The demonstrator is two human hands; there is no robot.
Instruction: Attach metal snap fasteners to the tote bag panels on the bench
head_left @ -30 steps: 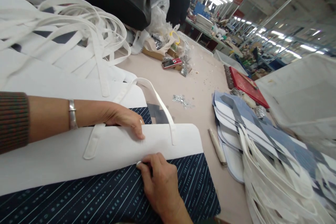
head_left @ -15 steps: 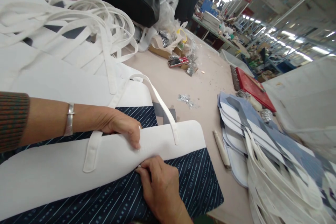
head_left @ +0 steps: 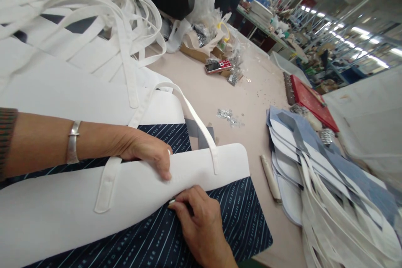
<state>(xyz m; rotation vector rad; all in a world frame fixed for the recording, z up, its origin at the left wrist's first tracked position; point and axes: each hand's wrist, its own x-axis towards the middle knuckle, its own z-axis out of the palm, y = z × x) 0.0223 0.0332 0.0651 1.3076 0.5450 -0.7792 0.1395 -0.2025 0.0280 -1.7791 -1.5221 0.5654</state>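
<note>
A bag piece lies in front of me, with a white panel [head_left: 72, 197] folded over dark navy patterned lining [head_left: 238, 213] and a white strap handle [head_left: 192, 111] attached. My left hand [head_left: 149, 153] grips the panel's upper edge, thumb on its white face and the other fingers hidden behind. Just below, my right hand [head_left: 201, 217] pinches thumb and forefinger together at the panel's lower edge, against the lining. Something small and pale shows at those fingertips, too small to name.
White panels with looped straps [head_left: 132, 21] pile at the left. Small metal pieces [head_left: 229, 116] lie scattered beyond the bag, below a red keypad phone [head_left: 218, 66]. At right are stacked blue-and-white bag pieces [head_left: 292, 150], a pale rolled stick [head_left: 270, 179] and a red tray [head_left: 314, 102].
The view has shifted slightly, so the table things appear a little farther right. My right hand's fingertips have moved slightly right along the panel edge. The left hand keeps its grip.
</note>
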